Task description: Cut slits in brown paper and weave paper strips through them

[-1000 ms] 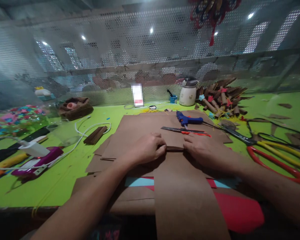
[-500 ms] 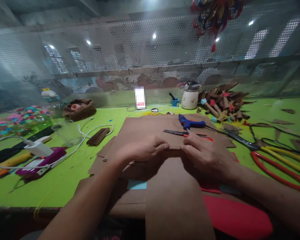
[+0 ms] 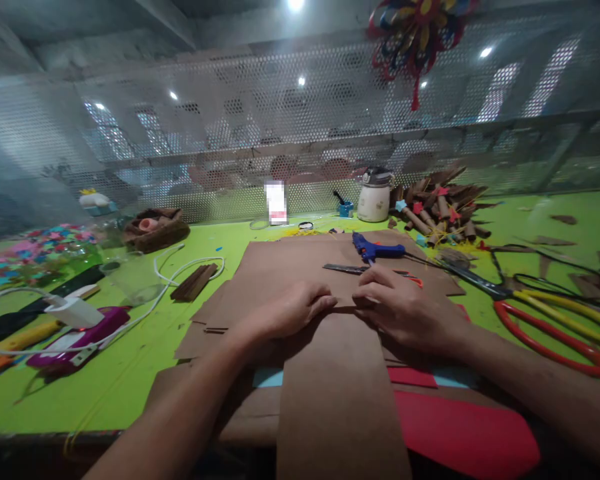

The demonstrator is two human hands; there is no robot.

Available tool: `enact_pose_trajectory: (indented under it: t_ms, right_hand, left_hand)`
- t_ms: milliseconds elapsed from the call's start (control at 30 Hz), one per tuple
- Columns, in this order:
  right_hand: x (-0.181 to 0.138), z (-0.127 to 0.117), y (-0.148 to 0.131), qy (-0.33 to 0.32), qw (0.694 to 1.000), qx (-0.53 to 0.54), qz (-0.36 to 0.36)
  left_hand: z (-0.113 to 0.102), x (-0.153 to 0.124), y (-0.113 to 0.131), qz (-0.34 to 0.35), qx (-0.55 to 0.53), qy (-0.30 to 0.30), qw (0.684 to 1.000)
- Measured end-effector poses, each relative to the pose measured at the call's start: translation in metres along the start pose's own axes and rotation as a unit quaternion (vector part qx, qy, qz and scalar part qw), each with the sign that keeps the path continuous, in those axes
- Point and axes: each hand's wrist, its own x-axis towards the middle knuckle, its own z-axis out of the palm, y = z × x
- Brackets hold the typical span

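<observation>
A long brown paper strip [image 3: 337, 393] runs from the table's near edge up to my hands. My left hand [image 3: 290, 310] and my right hand [image 3: 405, 308] meet at its far end, fingers curled and pinching the folded edge of the strip. Under it lie larger brown paper sheets [image 3: 280, 267], with red paper [image 3: 460, 433] and a light blue piece [image 3: 267, 378] beneath.
A blue glue gun [image 3: 377, 249] and a craft knife [image 3: 370, 271] lie just beyond my hands. Large red and yellow scissors [image 3: 555, 320] sit at right. A white charger with cable [image 3: 75, 312], a purple device [image 3: 75, 333], a white jar [image 3: 374, 195] and rolled brown pieces [image 3: 440, 203] surround the green table [image 3: 105, 373].
Both hands have drawn closer together on the strip's far end, and the strip has shifted slightly left. The view has tilted up a little.
</observation>
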Motion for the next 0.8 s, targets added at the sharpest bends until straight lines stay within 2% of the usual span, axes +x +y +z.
enact_pose_trajectory:
  t_ms: [100, 200, 267, 333, 433, 533, 633, 700, 800]
  right_hand:
    - [0.004, -0.007, -0.002, -0.029, 0.988, 0.108, 0.104]
    - [0.007, -0.007, -0.004, -0.089, 0.949, 0.231, 0.197]
    - [0.008, -0.005, -0.004, -0.121, 0.918, 0.298, 0.233]
    - [0.007, -0.003, -0.004, -0.122, 0.897, 0.335, 0.262]
    - [0.005, -0.003, -0.006, -0.108, 0.889, 0.338, 0.289]
    - [0.004, -0.007, -0.009, -0.083, 0.927, 0.264, 0.254]
    - [0.002, -0.009, -0.009, -0.032, 0.977, 0.144, 0.157]
    - [-0.001, -0.007, -0.007, -0.008, 0.992, 0.082, 0.099]
    - [-0.003, -0.003, -0.002, 0.001, 0.999, 0.018, 0.046]
  left_hand:
    - [-0.001, -0.002, 0.006, -0.008, 0.011, 0.01, 1.0]
    - [0.0, -0.002, 0.011, 0.002, 0.022, 0.016, 1.0]
    - [0.002, -0.003, 0.014, 0.015, 0.035, 0.025, 0.999]
    - [0.004, -0.004, 0.016, 0.022, 0.048, 0.042, 0.998]
    - [0.006, -0.007, 0.02, 0.025, 0.066, 0.068, 0.995]
    - [0.008, -0.01, 0.022, 0.026, 0.094, 0.091, 0.991]
    - [0.01, -0.011, 0.023, 0.024, 0.12, 0.101, 0.987]
    - [0.01, -0.01, 0.022, 0.027, 0.135, 0.1, 0.985]
    - [0.009, -0.01, 0.021, 0.041, 0.157, 0.079, 0.984]
